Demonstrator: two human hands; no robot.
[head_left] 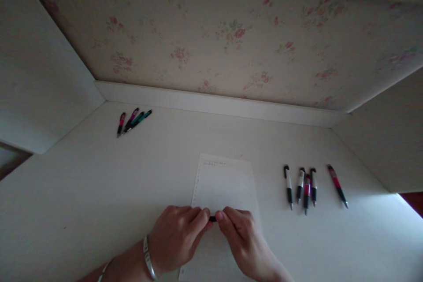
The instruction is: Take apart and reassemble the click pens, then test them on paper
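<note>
Above a lined sheet of paper, my left hand and my right hand meet fingertip to fingertip. Both are closed around a pen, of which only a short black stretch shows between the fingers; the rest is hidden. The sheet has punched holes down its left edge and a few lines of faint writing at the top. A silver bracelet circles my left wrist.
On the right lie white and black pens, a pink pen among them, and a separate red pen. Several coloured pens lie at the back left. White panels and a flowered wall enclose the white desk.
</note>
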